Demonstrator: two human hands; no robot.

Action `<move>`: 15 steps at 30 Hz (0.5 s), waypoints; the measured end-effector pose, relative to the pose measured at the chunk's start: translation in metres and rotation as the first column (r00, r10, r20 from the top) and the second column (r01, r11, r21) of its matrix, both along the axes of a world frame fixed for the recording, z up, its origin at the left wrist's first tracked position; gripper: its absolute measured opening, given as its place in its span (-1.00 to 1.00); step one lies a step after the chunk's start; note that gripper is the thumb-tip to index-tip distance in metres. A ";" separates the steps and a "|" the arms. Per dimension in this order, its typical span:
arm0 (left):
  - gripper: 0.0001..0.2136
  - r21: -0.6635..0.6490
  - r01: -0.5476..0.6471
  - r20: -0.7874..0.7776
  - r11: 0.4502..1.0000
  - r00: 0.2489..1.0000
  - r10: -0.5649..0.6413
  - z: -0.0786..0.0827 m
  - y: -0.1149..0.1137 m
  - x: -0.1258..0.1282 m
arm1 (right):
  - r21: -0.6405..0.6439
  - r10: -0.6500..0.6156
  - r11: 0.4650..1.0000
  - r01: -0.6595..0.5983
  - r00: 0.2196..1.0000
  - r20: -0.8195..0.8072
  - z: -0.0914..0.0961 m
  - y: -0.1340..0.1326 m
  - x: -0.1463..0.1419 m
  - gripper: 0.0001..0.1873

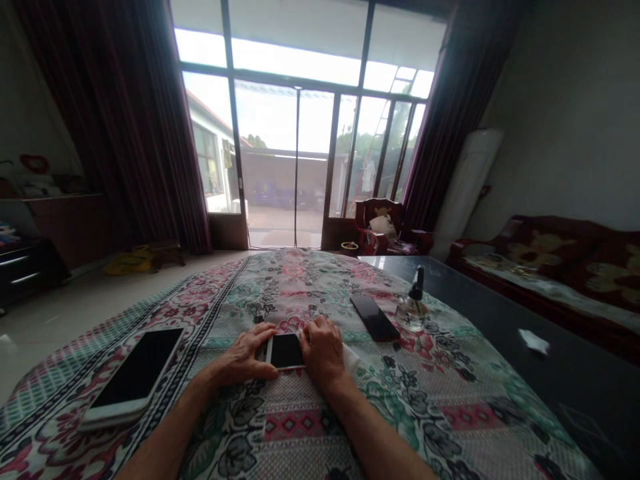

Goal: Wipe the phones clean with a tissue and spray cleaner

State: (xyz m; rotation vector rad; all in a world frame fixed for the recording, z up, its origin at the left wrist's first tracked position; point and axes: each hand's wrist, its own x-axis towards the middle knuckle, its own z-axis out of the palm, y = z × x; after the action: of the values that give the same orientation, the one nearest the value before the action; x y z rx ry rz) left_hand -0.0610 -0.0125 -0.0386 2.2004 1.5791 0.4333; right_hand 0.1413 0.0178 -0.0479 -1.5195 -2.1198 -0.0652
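A small white-framed smartphone point(287, 351) with a dark screen lies face up on the patterned tablecloth. My left hand point(243, 357) grips its left end, thumb at the near edge and fingers at the far edge. Over the phone's right end, my right hand point(323, 348) is closed with curled fingers. A white tissue or cloth point(351, 360) pokes out from under that hand; most of it is hidden. To the left rests a larger white phone point(137, 372), its screen dark. Right of my hands are a black phone point(374, 318) and a clear bottle with a black top point(413, 308).
The floral tablecloth point(295, 427) covers the table before me. A dark tabletop point(475, 320) adjoins it on the right, with a crumpled white scrap point(534, 341) on it. Beyond are a wooden chair point(380, 223), a sofa point(555, 257) and glass doors point(280, 173).
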 end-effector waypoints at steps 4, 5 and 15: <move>-0.27 0.006 -0.013 0.016 1.000 1.000 0.012 -0.007 0.002 -0.003 | -0.002 0.141 0.990 -0.141 0.990 -0.014 -0.002 0.000 -0.014 -0.84; -0.27 0.010 -0.015 0.020 1.000 1.000 0.015 -0.008 0.003 -0.003 | -0.001 0.193 0.981 -0.193 0.981 -0.018 -0.001 0.000 -0.016 -0.84; -0.17 -0.052 0.018 0.072 0.998 0.997 -0.015 -0.009 0.007 -0.012 | 0.035 0.678 0.735 -0.677 0.734 -0.042 -0.001 0.014 0.012 -0.75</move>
State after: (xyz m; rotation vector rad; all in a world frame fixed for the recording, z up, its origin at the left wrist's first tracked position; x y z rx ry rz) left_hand -0.0728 -0.0051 -0.0475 2.1327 1.5166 0.4555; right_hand 0.1532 0.0316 -0.0487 -0.6342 -2.4870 0.2175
